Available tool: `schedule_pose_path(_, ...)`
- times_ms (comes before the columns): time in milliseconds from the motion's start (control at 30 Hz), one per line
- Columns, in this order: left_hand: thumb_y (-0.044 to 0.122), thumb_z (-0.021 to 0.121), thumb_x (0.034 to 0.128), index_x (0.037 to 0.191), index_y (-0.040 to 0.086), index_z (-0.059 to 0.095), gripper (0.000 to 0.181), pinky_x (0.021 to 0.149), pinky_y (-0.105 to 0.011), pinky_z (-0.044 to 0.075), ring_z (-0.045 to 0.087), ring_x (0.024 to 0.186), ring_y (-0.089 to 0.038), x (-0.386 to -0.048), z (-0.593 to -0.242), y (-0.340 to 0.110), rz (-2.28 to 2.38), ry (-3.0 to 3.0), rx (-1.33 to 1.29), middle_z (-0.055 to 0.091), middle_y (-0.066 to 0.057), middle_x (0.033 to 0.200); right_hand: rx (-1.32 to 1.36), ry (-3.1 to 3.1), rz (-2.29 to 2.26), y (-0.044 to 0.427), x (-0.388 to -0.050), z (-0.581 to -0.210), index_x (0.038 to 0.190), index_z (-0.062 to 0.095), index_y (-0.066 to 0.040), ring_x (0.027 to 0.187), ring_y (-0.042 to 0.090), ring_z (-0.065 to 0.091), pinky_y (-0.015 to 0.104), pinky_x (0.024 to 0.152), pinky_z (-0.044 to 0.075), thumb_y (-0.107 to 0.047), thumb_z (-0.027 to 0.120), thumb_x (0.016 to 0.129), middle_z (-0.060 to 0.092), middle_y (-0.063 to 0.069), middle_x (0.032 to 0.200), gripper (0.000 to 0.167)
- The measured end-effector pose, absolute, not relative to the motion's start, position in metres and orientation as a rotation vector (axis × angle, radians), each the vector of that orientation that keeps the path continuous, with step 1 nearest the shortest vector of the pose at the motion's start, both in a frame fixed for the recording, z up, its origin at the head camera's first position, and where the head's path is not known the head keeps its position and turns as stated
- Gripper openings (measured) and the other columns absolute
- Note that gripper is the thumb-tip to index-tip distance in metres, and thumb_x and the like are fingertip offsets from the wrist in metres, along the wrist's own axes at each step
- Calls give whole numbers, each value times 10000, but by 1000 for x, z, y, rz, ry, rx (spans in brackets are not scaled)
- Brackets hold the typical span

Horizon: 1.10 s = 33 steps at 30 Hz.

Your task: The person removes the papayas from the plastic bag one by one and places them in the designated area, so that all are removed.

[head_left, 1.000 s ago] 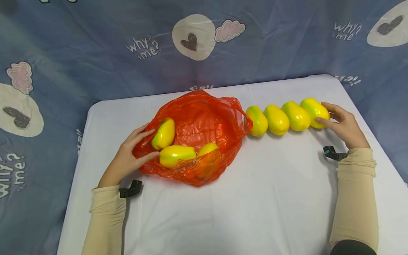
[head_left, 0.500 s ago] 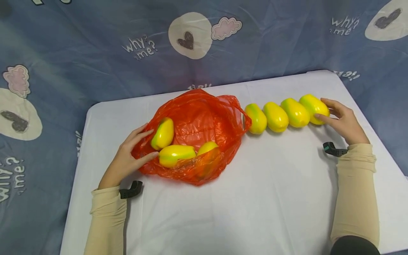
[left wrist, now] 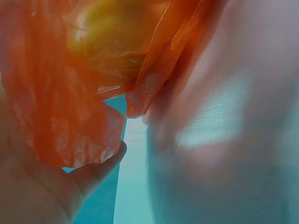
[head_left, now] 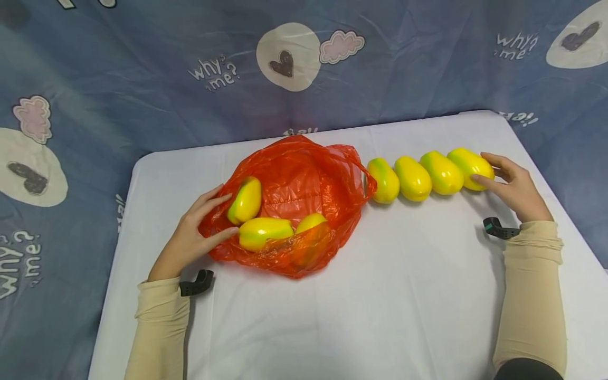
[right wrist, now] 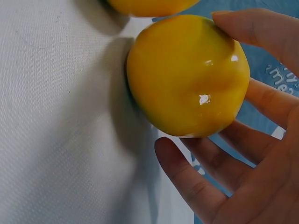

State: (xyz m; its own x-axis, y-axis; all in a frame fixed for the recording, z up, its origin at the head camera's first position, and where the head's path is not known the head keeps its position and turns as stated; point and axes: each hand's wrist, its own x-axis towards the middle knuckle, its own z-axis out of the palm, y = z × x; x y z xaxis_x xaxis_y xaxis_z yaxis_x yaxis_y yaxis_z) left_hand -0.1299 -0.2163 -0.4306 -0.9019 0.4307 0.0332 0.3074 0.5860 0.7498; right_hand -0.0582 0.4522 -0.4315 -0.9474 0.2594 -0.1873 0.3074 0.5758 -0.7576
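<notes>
A red plastic bag [head_left: 304, 182] lies spread on the white table, its mouth facing up. Inside it are three glossy yellow-green mangoes [head_left: 266, 232], one partly covered by the film. My left hand [head_left: 187, 237] rests on the bag's left side, thumb and fingers spread apart; in the left wrist view, film [left wrist: 79, 112] hides part of it. On the right, my right hand [head_left: 518, 187] holds the end mango [head_left: 470, 168] of a row, thumb on one side and fingers on the other. In the right wrist view, that mango [right wrist: 187, 77] sits on the table with the thumb touching it.
Several more mangoes [head_left: 412, 178] run in a row from the bag's handle loop [head_left: 369, 184] to the right hand. White cloth covers the table [head_left: 356, 316]. A blue printed curtain [head_left: 404, 89] stands behind the far edge. Black wrist mounts [head_left: 196, 283] sit at both wrists.
The head view shifts slightly up and back down. Hands, bag and mangoes keep their places relative to one another.
</notes>
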Motion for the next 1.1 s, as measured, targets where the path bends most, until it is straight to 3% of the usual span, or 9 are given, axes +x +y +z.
schedule_pose_path(500,311,853,864,1491,309,552,696,1161,-749,310,313,1547,-344,-128,-427,-218,1200,2669,605,345,17,1670,496,2743,-1324,451,-61,-432,1634,314,-284,1554,335,306,656,1264,191,-470,659,994,306,-38,1703,751)
schedule_pose_path(733,350,853,861,1484,345,552,693,1184,-701,332,324,1548,-284,-128,-431,-216,1212,2666,594,350,80,1660,573,2770,-1332,451,-57,-428,1631,316,-301,1566,233,314,622,1283,187,-445,660,998,315,-75,1696,734)
schedule_pose_path(833,382,846,863,1492,342,542,700,1192,-673,346,320,1551,-256,-129,-431,-213,1217,2641,609,338,102,1662,678,2810,-1326,449,-51,-426,1623,331,-313,1550,129,339,542,1297,228,-417,660,1002,333,-102,1682,710)
schedule_pose_path(1000,443,841,853,1493,328,544,714,1204,-634,360,318,1551,-216,-129,-430,-211,1228,2622,608,330,136,1657,828,2864,-1350,447,-46,-424,1592,395,-322,1443,-37,404,243,1259,301,-323,660,1012,401,-151,1631,638)
schedule_pose_path(1100,447,848,843,1482,332,553,713,1201,-618,375,326,1546,-196,-125,-428,-217,1248,2631,581,338,160,1645,925,2858,-1345,440,-54,-421,1577,410,-344,1438,-56,411,192,1232,317,-306,649,1019,415,-162,1620,608)
